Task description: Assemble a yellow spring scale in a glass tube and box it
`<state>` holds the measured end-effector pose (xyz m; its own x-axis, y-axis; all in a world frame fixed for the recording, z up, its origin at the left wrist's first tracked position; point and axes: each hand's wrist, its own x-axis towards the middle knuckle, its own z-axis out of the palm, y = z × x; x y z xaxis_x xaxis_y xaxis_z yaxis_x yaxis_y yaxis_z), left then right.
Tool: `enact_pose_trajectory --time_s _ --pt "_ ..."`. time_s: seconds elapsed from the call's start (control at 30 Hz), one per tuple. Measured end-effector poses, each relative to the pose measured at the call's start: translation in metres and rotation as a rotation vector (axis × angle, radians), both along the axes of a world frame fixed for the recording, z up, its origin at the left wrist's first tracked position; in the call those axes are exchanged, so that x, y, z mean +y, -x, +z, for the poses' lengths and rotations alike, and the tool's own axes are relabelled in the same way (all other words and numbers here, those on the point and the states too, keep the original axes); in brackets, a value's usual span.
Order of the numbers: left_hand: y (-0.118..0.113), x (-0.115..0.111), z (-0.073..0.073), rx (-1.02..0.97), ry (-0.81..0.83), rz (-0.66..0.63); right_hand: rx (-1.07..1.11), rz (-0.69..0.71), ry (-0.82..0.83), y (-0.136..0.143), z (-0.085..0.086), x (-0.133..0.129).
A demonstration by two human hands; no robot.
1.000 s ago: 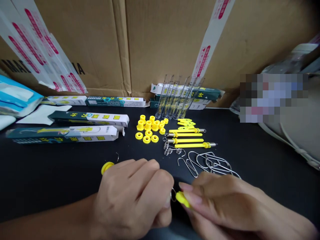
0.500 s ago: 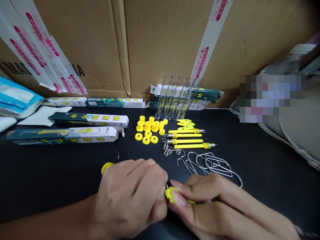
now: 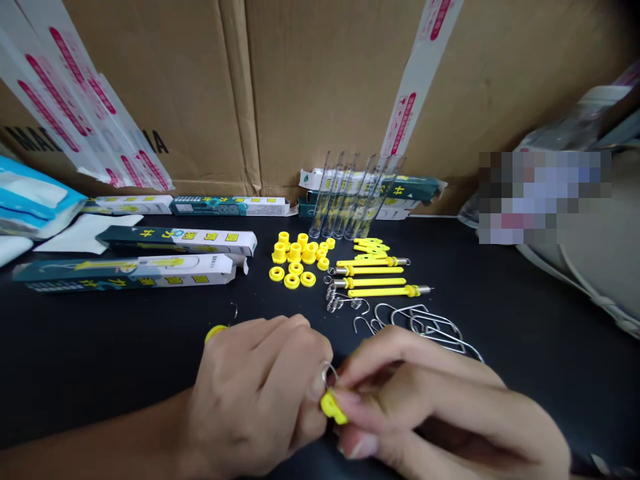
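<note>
My left hand [image 3: 260, 393] is closed in a fist, its contents mostly hidden. A thin metal wire loop [image 3: 325, 375] shows by its thumb. Just under the loop is a small yellow plastic piece [image 3: 334, 408], with the fingertips of my right hand [image 3: 425, 400] closed on it. Beyond the left fist a yellow round cap [image 3: 215, 332] peeks out, near a small metal hook [image 3: 234, 310]; I cannot tell whether the fist holds the cap. In front of the hands lie bent metal hooks [image 3: 450, 333], small springs [image 3: 331, 293] and yellow rods with springs [image 3: 380, 291].
Yellow collars and rings [image 3: 295, 252] are grouped mid-table. Behind them clear plastic tubes [image 3: 345, 200] lean on printed boxes [image 3: 420, 189]. More boxes [image 3: 125, 273] lie at left, near a blue packet [image 3: 35, 197]. A large cardboard box [image 3: 310, 87] closes off the back; a bag [image 3: 600, 247] stands right.
My right fingers have shifted their grip, with the index finger raised and bent and the thumb lower. The yellow piece has moved slightly down and left, and more of the wire loop shows.
</note>
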<state>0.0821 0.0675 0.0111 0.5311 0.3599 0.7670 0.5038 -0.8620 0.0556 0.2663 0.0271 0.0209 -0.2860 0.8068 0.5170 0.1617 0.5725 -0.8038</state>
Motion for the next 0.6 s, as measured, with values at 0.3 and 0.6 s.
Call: enact_pose_trajectory --time_s 0.3,0.6 --pt "0.003 -0.001 -0.002 -0.025 0.063 -0.034 -0.027 -0.275 -0.142 0.0 -0.004 -0.001" --pt "0.003 0.001 -0.002 0.015 -0.009 -0.039 -0.282 -0.285 -0.232 -0.012 0.0 -0.002"
